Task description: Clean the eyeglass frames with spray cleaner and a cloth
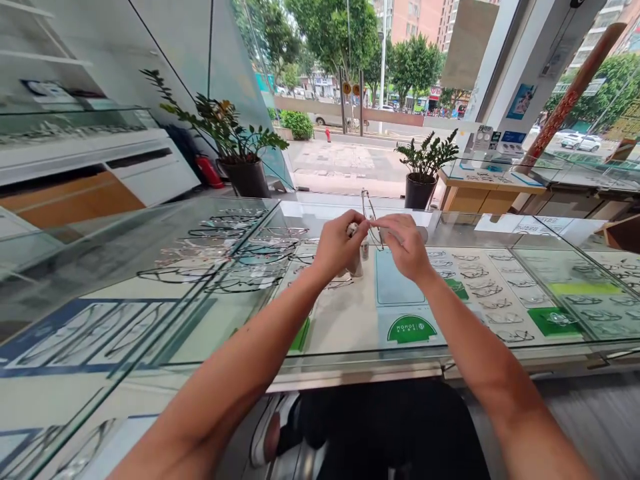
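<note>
Thin-rimmed, metal-looking eyeglasses (371, 212) are up above the clear glass display counter (345, 327), probably so they're reachable from both sides. Left hand (339, 243) is pinched closed on them, steadying I reckon; right hand (406, 245) has fingers bunched there, can't tell if gripping.

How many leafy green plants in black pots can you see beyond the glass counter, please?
2: one plant left of centre, beside a red cylinder; another plant right of centre, beside a wooden cabinet. Others may be hidden.
</note>
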Demonstrator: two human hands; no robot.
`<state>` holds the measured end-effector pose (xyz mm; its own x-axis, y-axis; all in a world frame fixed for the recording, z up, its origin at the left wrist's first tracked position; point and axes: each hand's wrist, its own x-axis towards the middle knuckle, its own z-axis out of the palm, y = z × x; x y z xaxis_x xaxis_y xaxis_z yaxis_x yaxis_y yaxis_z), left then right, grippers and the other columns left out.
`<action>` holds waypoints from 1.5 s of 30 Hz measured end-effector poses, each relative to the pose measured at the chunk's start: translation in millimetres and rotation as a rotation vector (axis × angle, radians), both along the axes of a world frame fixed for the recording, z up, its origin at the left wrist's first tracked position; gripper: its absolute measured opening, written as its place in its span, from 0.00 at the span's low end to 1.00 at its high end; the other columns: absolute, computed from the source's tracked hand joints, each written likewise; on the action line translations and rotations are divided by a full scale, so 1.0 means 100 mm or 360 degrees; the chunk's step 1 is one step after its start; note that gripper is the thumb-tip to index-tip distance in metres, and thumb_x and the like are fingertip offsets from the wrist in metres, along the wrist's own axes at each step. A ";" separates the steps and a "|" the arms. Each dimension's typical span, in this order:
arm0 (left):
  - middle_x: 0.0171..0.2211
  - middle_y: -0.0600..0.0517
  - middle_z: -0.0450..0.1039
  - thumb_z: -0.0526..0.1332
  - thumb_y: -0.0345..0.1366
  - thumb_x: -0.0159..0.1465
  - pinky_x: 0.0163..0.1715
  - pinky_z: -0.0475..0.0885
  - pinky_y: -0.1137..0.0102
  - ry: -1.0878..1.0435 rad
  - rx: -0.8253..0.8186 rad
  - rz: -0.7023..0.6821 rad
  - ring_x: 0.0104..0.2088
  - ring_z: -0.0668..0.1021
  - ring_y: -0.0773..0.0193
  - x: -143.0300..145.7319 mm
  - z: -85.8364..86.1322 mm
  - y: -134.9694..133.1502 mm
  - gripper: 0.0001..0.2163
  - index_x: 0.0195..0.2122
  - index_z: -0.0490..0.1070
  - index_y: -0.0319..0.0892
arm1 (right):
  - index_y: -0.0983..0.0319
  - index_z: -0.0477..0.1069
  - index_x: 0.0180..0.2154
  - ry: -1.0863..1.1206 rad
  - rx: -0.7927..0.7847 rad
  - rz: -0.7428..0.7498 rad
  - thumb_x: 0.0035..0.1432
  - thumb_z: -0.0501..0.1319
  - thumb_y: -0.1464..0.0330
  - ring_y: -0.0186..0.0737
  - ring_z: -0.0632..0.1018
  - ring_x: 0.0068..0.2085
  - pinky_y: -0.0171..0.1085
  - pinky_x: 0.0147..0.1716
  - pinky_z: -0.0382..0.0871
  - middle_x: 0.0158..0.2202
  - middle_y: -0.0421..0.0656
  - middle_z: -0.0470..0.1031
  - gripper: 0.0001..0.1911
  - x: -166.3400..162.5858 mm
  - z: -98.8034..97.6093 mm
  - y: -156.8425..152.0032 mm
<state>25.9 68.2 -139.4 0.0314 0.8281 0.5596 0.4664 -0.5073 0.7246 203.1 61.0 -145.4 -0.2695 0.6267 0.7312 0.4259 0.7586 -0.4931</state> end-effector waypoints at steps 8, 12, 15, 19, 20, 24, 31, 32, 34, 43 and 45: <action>0.19 0.57 0.62 0.59 0.40 0.60 0.25 0.58 0.71 -0.0335 -0.0423 -0.0422 0.21 0.62 0.69 0.00 0.14 0.05 0.10 0.24 0.65 0.42 | 0.51 0.82 0.44 -0.0341 0.0184 -0.0244 0.70 0.58 0.68 0.49 0.71 0.50 0.52 0.55 0.63 0.45 0.44 0.76 0.13 0.09 0.10 -0.06; 0.18 0.57 0.61 0.59 0.38 0.58 0.23 0.58 0.72 -0.0482 -0.0647 -0.0543 0.20 0.61 0.70 0.02 0.18 0.04 0.09 0.23 0.63 0.42 | 0.52 0.81 0.45 -0.0412 0.0240 -0.0274 0.72 0.57 0.63 0.48 0.71 0.49 0.51 0.54 0.64 0.43 0.44 0.74 0.13 0.09 0.14 -0.09; 0.17 0.57 0.58 0.60 0.38 0.58 0.21 0.57 0.72 -0.0657 -0.0758 -0.0537 0.19 0.61 0.71 0.01 0.18 0.05 0.10 0.23 0.61 0.43 | 0.52 0.80 0.44 -0.0444 0.0261 -0.0324 0.73 0.55 0.60 0.49 0.71 0.49 0.52 0.53 0.64 0.42 0.44 0.72 0.14 0.10 0.15 -0.09; 0.17 0.59 0.53 0.61 0.40 0.59 0.20 0.55 0.71 -0.0942 -0.0717 -0.0358 0.18 0.59 0.71 -0.05 0.16 0.16 0.13 0.24 0.56 0.45 | 0.55 0.78 0.45 -0.0468 0.0264 -0.0386 0.74 0.53 0.60 0.53 0.71 0.51 0.54 0.54 0.63 0.43 0.46 0.72 0.16 0.13 0.12 -0.05; 0.18 0.59 0.52 0.62 0.41 0.59 0.20 0.55 0.71 -0.1001 -0.0679 -0.0305 0.18 0.58 0.71 -0.07 0.16 0.20 0.15 0.24 0.55 0.45 | 0.56 0.78 0.45 -0.0470 0.0274 -0.0408 0.74 0.53 0.59 0.54 0.71 0.52 0.55 0.54 0.63 0.44 0.47 0.72 0.16 0.15 0.11 -0.04; 0.20 0.58 0.52 0.63 0.42 0.62 0.21 0.55 0.69 -0.1139 -0.0574 -0.0160 0.21 0.57 0.71 -0.15 0.14 0.31 0.17 0.26 0.53 0.46 | 0.57 0.77 0.43 -0.0494 0.0327 -0.0486 0.74 0.52 0.60 0.56 0.71 0.52 0.57 0.53 0.64 0.43 0.48 0.73 0.16 0.17 0.06 0.03; 0.22 0.57 0.55 0.62 0.48 0.64 0.23 0.57 0.69 -0.1125 -0.0385 -0.0179 0.23 0.59 0.70 -0.14 0.10 0.32 0.17 0.28 0.57 0.46 | 0.58 0.75 0.37 -0.0332 0.0196 -0.0456 0.71 0.57 0.61 0.52 0.73 0.49 0.55 0.53 0.66 0.40 0.46 0.74 0.13 0.11 0.08 0.00; 0.22 0.57 0.55 0.60 0.48 0.65 0.24 0.57 0.69 -0.1128 -0.0375 -0.0190 0.23 0.59 0.70 -0.14 0.10 0.31 0.16 0.29 0.58 0.45 | 0.58 0.75 0.36 -0.0221 0.0142 -0.0442 0.71 0.57 0.60 0.51 0.73 0.49 0.54 0.54 0.66 0.40 0.46 0.74 0.12 0.12 0.10 -0.01; 0.21 0.57 0.55 0.59 0.47 0.66 0.24 0.57 0.69 -0.1118 -0.0376 -0.0218 0.23 0.60 0.70 -0.12 0.11 0.28 0.14 0.29 0.60 0.45 | 0.58 0.74 0.35 0.0056 -0.0049 -0.0374 0.69 0.59 0.60 0.47 0.74 0.48 0.51 0.54 0.67 0.41 0.44 0.76 0.12 0.14 0.13 0.01; 0.24 0.55 0.68 0.66 0.45 0.60 0.26 0.61 0.71 -0.0482 -0.0307 -0.0486 0.25 0.67 0.68 0.03 0.16 -0.02 0.11 0.34 0.75 0.42 | 0.57 0.78 0.36 0.0834 -0.1017 0.0264 0.54 0.70 0.56 0.41 0.78 0.46 0.41 0.45 0.71 0.42 0.41 0.81 0.12 0.16 0.12 0.11; 0.25 0.54 0.69 0.67 0.47 0.59 0.28 0.63 0.71 -0.0429 -0.0328 -0.0573 0.26 0.68 0.67 0.04 0.15 -0.03 0.14 0.36 0.76 0.41 | 0.57 0.79 0.36 0.0820 -0.1123 0.0365 0.52 0.71 0.55 0.41 0.78 0.44 0.40 0.42 0.71 0.39 0.40 0.81 0.14 0.15 0.12 0.10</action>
